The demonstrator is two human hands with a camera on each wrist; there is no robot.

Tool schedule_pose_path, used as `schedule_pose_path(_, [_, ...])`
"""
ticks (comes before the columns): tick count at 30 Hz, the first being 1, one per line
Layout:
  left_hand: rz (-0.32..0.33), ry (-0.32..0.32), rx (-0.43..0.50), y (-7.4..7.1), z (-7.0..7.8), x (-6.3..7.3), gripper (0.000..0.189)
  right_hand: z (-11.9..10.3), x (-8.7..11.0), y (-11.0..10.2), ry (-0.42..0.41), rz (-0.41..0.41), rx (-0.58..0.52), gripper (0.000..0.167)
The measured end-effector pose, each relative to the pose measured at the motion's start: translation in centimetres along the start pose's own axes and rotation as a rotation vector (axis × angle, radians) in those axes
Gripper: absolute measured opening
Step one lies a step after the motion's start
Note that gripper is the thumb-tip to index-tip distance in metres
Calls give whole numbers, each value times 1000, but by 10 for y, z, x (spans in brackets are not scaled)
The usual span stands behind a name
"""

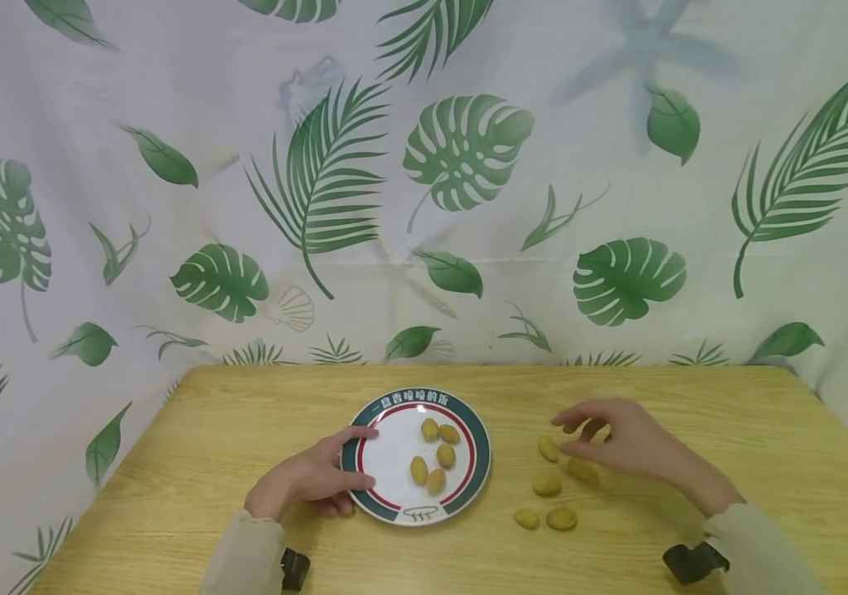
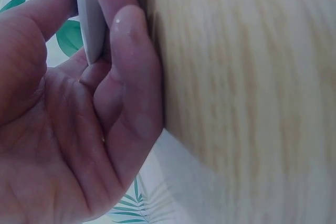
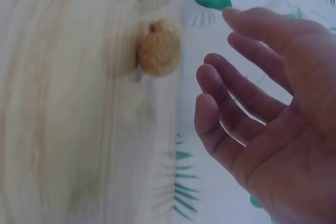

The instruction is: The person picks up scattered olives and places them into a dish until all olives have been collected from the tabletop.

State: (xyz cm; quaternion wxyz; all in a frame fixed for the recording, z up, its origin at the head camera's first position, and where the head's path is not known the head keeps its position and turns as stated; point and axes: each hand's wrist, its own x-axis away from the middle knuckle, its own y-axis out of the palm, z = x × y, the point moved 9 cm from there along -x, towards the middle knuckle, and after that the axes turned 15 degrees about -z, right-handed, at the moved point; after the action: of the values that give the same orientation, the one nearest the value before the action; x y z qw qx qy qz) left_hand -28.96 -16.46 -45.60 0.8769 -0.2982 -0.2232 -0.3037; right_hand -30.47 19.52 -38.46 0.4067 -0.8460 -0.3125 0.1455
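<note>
My left hand (image 1: 312,473) holds the left rim of a round white plate (image 1: 387,463) with a dark green border and a red ring. In the left wrist view the plate's edge (image 2: 92,24) sits between the thumb and the curled fingers. Several small yellow-brown oval pieces (image 1: 419,470) lie in the plate's right half. On the table to its right are several more such pieces (image 1: 546,484). My right hand (image 1: 621,438) hovers over these, its fingers loosely bent and holding nothing. The right wrist view shows a rounded, wrinkled piece (image 3: 159,53) apart from the fingertips.
Everything stands on a light wooden table (image 1: 245,405). A white curtain (image 1: 364,306) with green leaf prints hangs behind the table and along its sides. A black strap piece (image 1: 694,564) is on the right wrist, another (image 1: 294,568) on the left.
</note>
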Motion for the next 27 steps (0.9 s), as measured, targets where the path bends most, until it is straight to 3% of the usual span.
schedule_pose_path(5, [4,-9,-1,0,-2,0,67,10,9,0,5,-20,-22,30])
schedule_pose_path(16, [7,-16,1,0,-1,1,69,39,20,11,45,-155,-62,35])
schedule_pose_path(23, [7,-12,1,0,0,1,68,42,21,14,77,-161,-79,40])
schedule_pose_path(27, [10,-5,-3,0,0,1,67,38,19,17,52,-152,-49,37])
